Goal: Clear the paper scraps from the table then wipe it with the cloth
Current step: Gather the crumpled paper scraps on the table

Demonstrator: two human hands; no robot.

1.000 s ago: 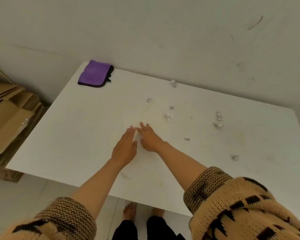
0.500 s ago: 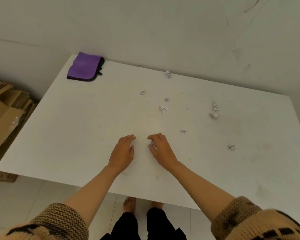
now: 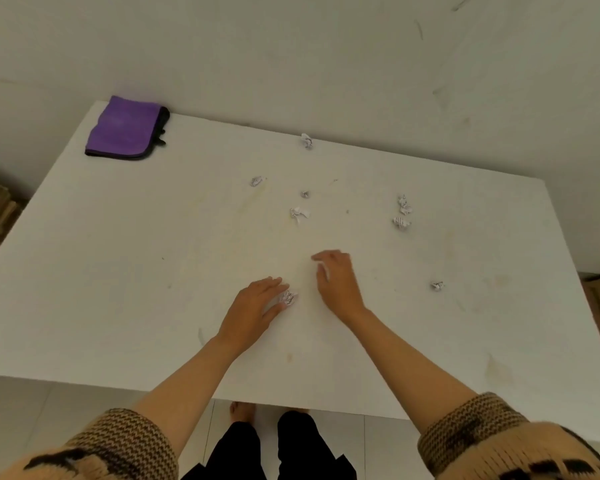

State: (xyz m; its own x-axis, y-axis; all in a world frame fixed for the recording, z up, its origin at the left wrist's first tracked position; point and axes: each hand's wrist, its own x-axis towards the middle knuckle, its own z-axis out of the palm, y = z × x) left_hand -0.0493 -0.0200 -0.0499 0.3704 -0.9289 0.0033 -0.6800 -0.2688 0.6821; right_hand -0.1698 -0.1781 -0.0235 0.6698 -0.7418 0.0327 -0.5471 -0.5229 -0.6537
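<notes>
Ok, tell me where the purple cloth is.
In the head view, the purple cloth lies on the table's far left corner, close to the wall, up and left of the nearest paper scrap.

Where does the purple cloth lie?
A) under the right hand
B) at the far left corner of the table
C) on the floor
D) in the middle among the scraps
B: the cloth lies folded at the far left corner of the table, apart from the scraps.
</notes>
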